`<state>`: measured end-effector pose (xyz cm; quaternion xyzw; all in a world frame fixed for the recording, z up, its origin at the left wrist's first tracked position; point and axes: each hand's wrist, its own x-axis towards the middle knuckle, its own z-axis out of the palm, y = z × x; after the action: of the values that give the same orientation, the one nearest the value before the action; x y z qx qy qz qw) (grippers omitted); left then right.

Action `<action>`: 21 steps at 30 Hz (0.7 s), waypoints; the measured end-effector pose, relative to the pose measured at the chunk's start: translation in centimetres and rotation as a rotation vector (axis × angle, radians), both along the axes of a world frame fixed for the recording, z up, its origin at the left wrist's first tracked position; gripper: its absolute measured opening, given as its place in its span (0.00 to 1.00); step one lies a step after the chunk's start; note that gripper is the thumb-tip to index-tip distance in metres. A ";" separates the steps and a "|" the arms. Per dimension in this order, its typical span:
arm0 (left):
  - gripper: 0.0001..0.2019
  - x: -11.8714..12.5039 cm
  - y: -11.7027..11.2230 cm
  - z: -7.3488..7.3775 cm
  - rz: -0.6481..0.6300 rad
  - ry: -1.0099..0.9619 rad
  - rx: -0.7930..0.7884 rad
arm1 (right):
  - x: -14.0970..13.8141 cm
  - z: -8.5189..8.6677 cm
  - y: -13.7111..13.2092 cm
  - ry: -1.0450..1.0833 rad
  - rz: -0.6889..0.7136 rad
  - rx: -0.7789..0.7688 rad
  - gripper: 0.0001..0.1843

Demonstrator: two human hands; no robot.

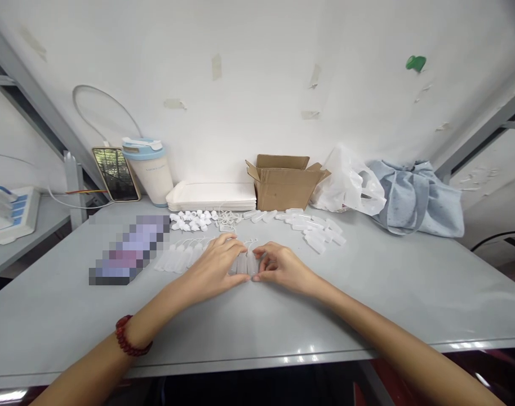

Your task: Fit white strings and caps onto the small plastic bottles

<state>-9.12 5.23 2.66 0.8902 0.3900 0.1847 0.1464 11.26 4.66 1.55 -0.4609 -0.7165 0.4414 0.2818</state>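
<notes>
1. Phone, leaning on the wall, with a lidded cup just beside it. Both stand well apart from the hands, so risk is low.
2. Row of tubes, lying side by side on the table, just left of the left hand. Risk: the wrist could brush them, and round tubes roll out of line.
3. Caps, a loose pile behind the row. Risk: they are light and a sweeping sleeve or arm would scatter them.
4. Left hand, palm down, fingers spread flat over the small tubes. Risk: uneven pressure may squirt one sideways.
5. Small tubes, at the table's middle between both hands and touching both.
6. Right hand, fingers curled narrow, tips pinching the end of the nearest small tube. Risk: smooth plastic may slip from so slight a pinch.
7. Cardboard box, open, at the wall.
8. Loose tubes, scattered right of centre. Risk: a nudge may roll them away.
</notes>
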 end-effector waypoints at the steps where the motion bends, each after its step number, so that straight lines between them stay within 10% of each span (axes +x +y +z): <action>1: 0.18 0.0 0.0 0.0 0.002 -0.007 -0.003 | 0.0 0.0 0.0 -0.004 -0.002 0.008 0.22; 15: 0.23 -0.4 0.4 0.1 -0.014 -0.063 -0.050 | 0.0 -0.1 0.0 -0.020 -0.023 0.020 0.23; 21: 0.14 -0.9 1.3 0.7 0.180 -0.161 -0.022 | 0.6 0.1 0.4 -0.012 -0.010 0.023 0.27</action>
<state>-10.03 6.54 3.40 0.8322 0.4574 0.2635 0.1699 11.83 5.04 1.69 -0.4637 -0.7209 0.4288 0.2852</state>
